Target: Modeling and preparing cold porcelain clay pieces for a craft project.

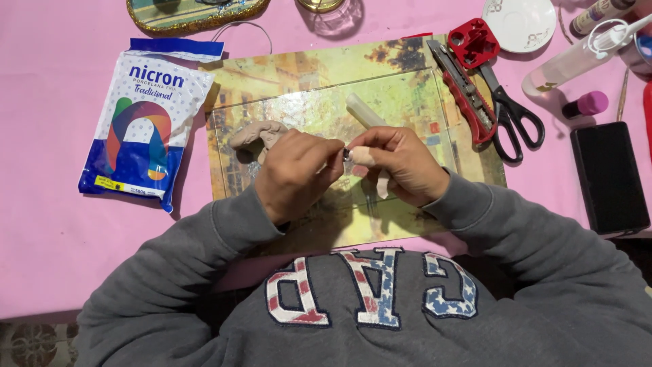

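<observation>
My right hand [401, 165] pinches a small beige clay piece [363, 156] between thumb and fingers, over a clear sheet on a yellow picture mat [305, 81]. My left hand [295, 173] holds a thin tool whose dark tip [346, 155] touches the clay piece. A larger lump of shaped beige clay [255, 134] lies on the mat just left of my left hand. A pale roller stick [363, 111] rests on the mat beyond my hands.
A white-and-blue clay bag [146, 122] lies at left on the pink tablecloth. A red utility knife [462, 92], black scissors [513, 112], red plastic piece [473, 42], white dish [519, 22], clear bottle [577, 58], pink-capped tube [585, 105] and black case [609, 178] lie at right.
</observation>
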